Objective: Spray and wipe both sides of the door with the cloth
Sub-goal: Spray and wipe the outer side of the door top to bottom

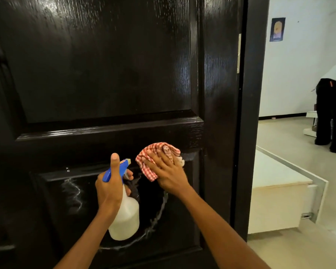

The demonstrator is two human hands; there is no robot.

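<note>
Left hand [110,188] gripped the spray bottle [124,218] while flat right hand [168,174] pressed the checked cloth [155,154] against the black door [105,74], beside wet streaks [157,216].

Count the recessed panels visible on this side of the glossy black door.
2. The large upper panel fills the top of the black door; the lower panel, streaked with foam, sits behind the hands. More may lie below the frame.

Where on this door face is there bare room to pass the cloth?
Free: the upper panel above the cross rail, and the lower panel's left part. Crowded: its upper right, where the left hand grips the spray bottle beside the right hand pressing the cloth.
</note>
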